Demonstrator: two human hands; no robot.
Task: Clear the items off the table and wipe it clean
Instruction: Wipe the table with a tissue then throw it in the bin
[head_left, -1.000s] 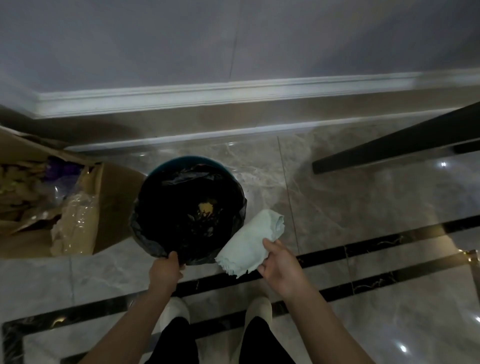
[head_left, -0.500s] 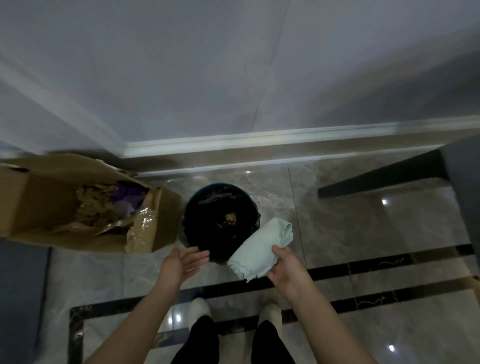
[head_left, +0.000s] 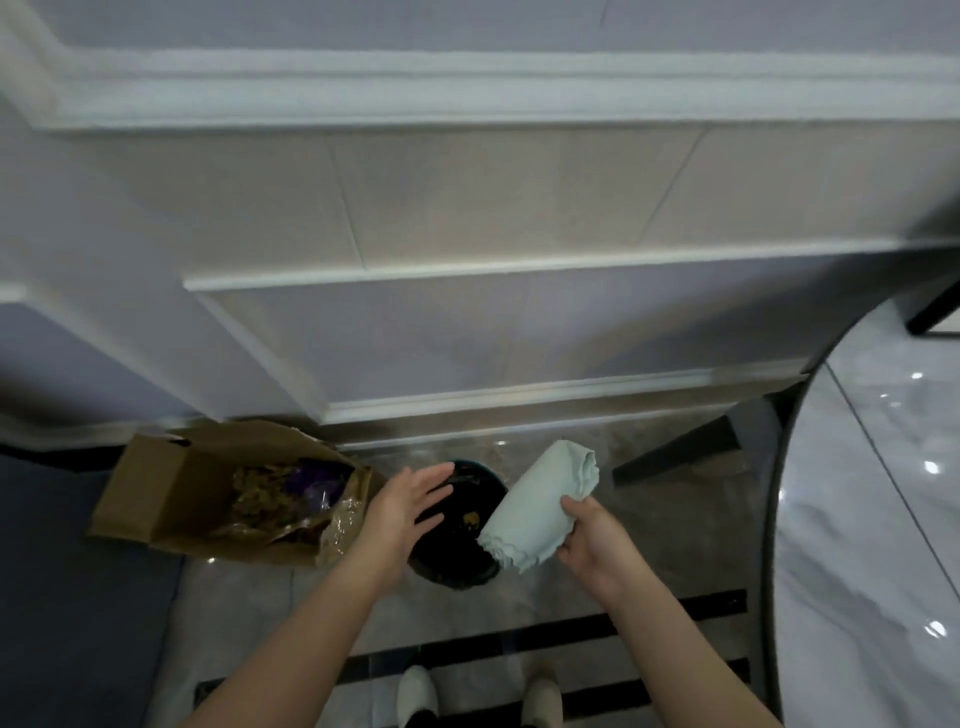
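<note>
Pale mint folded cloth (head_left: 540, 506): soft woven fabric, matt, creased at edges. Round bin lined with black plastic bag (head_left: 470, 525): thin film, slight sheen. Brown cardboard box (head_left: 150, 493): matt, rough paper surface; clear crinkled cellophane (head_left: 343, 519) at its mouth, glossy. Grey marble-look floor tiles (head_left: 675, 545): polished, reflective. White round desk (head_left: 872, 519): glossy, smooth, light spots mirrored.
</note>
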